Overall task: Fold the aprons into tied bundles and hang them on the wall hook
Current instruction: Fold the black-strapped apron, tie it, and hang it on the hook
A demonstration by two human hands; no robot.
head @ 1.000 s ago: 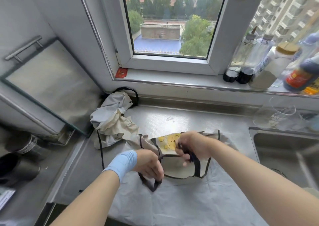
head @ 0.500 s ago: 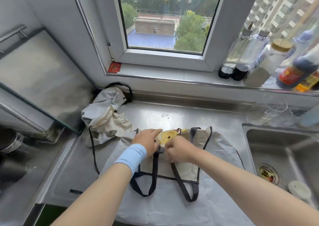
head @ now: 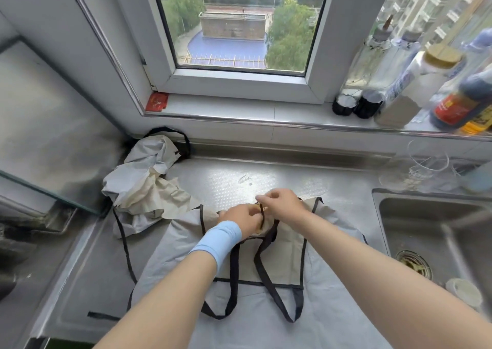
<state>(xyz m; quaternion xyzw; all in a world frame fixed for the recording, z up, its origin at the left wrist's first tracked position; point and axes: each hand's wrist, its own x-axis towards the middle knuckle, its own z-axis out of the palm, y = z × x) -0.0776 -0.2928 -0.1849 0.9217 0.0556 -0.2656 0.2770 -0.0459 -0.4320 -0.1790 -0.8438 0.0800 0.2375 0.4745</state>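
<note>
1. Apron, beige and folded, lies at centre frame on a grey sheet over the steel counter
2. My left hand and right hand meet at its top edge, both pinching the black strap
3. Its strap loops trail toward the lower frame
4. A second apron sits crumpled at mid-left

A textured stainless-steel countertop is lit by daylight admitted through a white-framed glass window, a recessed steel sink basin being set at right below the pale tiled sill.
</note>
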